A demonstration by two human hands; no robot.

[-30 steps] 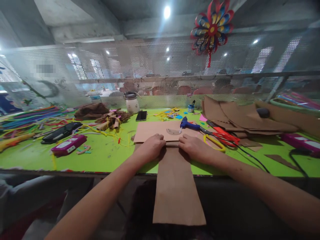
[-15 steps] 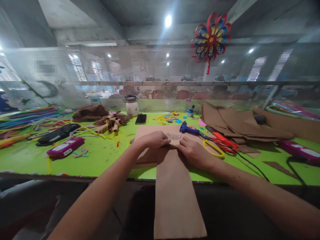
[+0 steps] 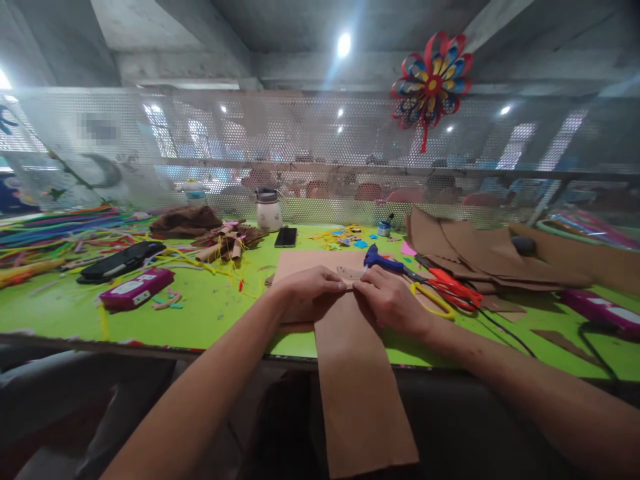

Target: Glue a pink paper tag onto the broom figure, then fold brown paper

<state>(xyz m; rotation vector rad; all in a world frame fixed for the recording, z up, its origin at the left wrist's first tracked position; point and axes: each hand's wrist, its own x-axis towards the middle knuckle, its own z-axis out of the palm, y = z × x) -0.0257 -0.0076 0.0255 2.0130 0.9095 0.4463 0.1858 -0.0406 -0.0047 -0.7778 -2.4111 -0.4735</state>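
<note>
A long strip of brown kraft paper (image 3: 357, 380) runs from under my fingers down over the table's front edge. My left hand (image 3: 317, 283) pinches the strip's far end, which looks folded or rolled. Close beside it, my right hand (image 3: 387, 297) pinches the same end, so the fingertips nearly meet. Under both hands lies a flat brown sheet (image 3: 295, 260). Just beyond them sits a blue glue gun (image 3: 383, 259), its nozzle near a small clear pad (image 3: 350, 273). Scissors with a yellow handle (image 3: 440, 308) lie right of my right hand, partly covered by it.
Stacked brown paper (image 3: 465, 250) and red-handled scissors (image 3: 453, 287) lie right, with a black cord (image 3: 505, 333). Left are a purple box (image 3: 137, 290), a black case (image 3: 123, 261) and pipe cleaners (image 3: 65, 230). A phone (image 3: 286, 237) and jar (image 3: 269, 210) stand behind; the green table (image 3: 200, 327) ends close in front.
The view has shifted slightly. Both hands stay on the paper strip's far end, fingertips now closer together, and the strip's hanging end has swung a little to the right.
</note>
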